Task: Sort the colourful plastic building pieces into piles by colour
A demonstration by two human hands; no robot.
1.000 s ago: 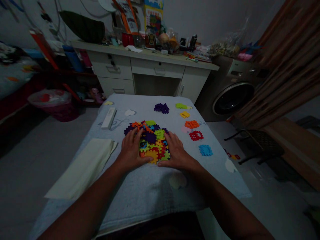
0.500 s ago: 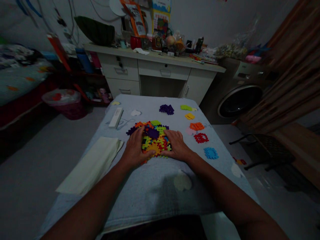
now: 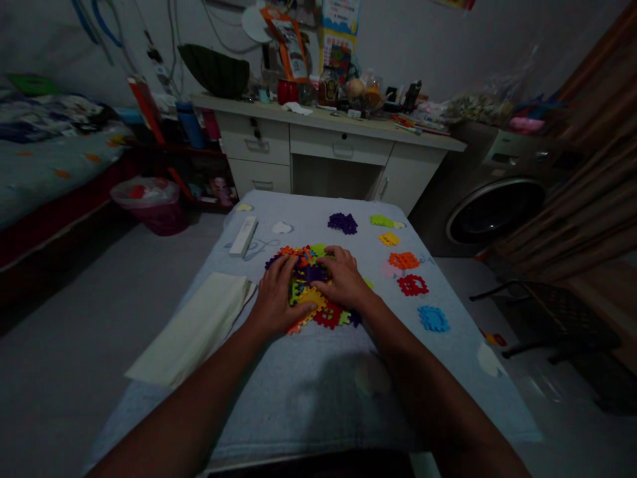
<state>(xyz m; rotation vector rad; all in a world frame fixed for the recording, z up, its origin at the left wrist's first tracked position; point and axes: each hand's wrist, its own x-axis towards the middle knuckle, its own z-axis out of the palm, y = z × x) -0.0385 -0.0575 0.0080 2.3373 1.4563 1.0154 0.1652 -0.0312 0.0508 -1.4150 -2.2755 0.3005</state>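
Observation:
A pile of flat, notched plastic interlocking pieces (image 3: 327, 317) in purple, yellow, red, orange and green lies mid-table. Against the pile's left side rests my left hand (image 3: 277, 297), thumb and fingers apart, its thumb over a yellow piece (image 3: 312, 299). My right hand (image 3: 342, 279) reaches over the pile from the right, thumb and fingers spread, with a purple piece (image 3: 309, 273) showing between the two hands. Neither hand visibly grips a piece, though the palms hide part of the pile.
Along the right lie sorted pieces: purple (image 3: 343, 224), green (image 3: 382, 221), yellow (image 3: 389, 239), orange (image 3: 403, 260), red (image 3: 413, 285) and blue (image 3: 433, 318). To the left are a white oblong box (image 3: 243, 237) and a folded pale cloth (image 3: 196, 332). A desk (image 3: 343, 143) stands beyond.
My right hand has moved up and left over the pile, uncovering red and purple pieces at its lower right. My left hand stays at the pile's left side. The view has shifted slightly.

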